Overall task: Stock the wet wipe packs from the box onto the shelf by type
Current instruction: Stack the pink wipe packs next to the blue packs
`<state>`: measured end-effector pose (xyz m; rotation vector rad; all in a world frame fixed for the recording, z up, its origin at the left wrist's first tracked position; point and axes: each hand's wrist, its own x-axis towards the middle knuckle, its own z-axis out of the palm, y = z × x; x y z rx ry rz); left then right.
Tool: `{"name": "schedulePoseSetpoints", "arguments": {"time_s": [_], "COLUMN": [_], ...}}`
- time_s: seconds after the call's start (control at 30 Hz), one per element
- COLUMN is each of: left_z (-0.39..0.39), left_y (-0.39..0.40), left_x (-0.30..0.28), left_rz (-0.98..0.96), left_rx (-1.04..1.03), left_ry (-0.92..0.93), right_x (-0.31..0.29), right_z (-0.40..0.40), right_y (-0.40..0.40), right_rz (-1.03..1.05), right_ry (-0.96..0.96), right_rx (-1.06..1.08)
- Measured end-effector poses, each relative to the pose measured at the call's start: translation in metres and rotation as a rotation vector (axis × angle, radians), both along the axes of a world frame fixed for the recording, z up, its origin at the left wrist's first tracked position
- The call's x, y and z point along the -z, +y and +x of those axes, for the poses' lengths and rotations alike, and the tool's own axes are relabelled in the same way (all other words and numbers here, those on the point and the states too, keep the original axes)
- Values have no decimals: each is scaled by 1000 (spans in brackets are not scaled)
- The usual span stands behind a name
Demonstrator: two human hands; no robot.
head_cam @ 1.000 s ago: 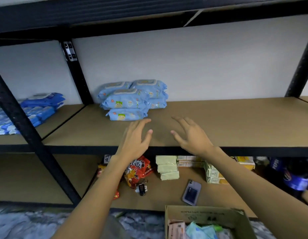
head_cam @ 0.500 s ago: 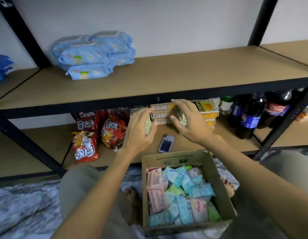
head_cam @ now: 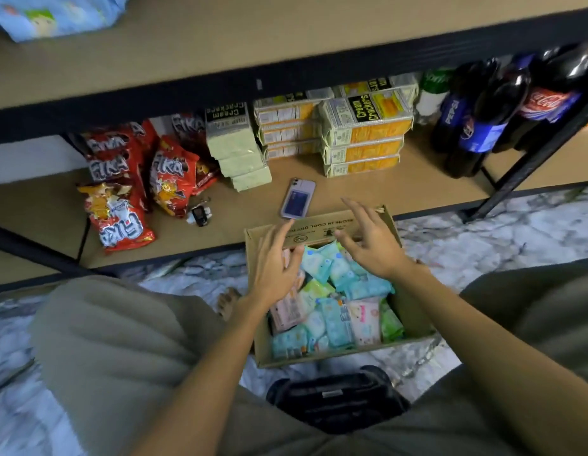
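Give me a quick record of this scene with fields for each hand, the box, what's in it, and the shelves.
left hand: open, above the box, holding nothing
right hand: open, fingers spread, above the box
box: open cardboard, on the floor before the shelf
contents: wet wipe packs, blue, green and pink, mixed
upper shelf: blue wipe pack at left
lower shelf: snack bags, cracker boxes, soda bottles, phone

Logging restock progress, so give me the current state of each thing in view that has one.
Cardboard box: open, on floor, full of mixed wet wipe packs.
Left hand: open, over box, holding nothing.
Right hand: open, over box, holding nothing.
Blue wipe pack: lying on upper shelf.
Phone: face down on lower shelf.
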<state>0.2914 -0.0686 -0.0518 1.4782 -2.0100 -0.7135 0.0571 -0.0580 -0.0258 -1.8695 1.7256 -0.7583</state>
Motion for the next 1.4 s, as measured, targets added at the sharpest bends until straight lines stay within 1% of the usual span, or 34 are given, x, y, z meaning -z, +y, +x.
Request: {"name": "schedulePoseSetpoints", "arguments": {"time_s": [0.1,0.27,0.33,0.43,0.53,0.67,0.73,0.87,1.0,1.13,1.23,1.4], "left_z": [3,3,4,7,9,14,14,14,17,15,16,16], "left_y": [7,19,20,13,6,-4,-9,-19,-26,-28,-29,-31], "left_x": [33,72,88,106,116,126,127,135,146,149,149,145], "left_rz": [102,195,256,352,411,441,441,498,556,541,513,508], "left_rx": [-43,-129,-145,-178,-222,-232,-227,-254,-225,-251,-277,-240], "left_ry": [10,-119,-148,-116,-83,-40,-39,-65,-136,-118,-108,-169], "right_x": [40,92,104,123,137,152,163,174,179,177,175,175], "right_z": [1,10,19,37,58,85,96,112,122,130,130,120], "right_y": [15,38,45,51,55,55,53,50,48,48,46,47], "right_rz": [133,286,331,390,474,457,447,479,510,522,563,572], "right_ry": [-60,-92,-78,-81,-105,-68,-12,109,207,290,274,188], "right_rx": [21,-31,-98,-186,-152,-102,-70,17,4,33,54,96]}}
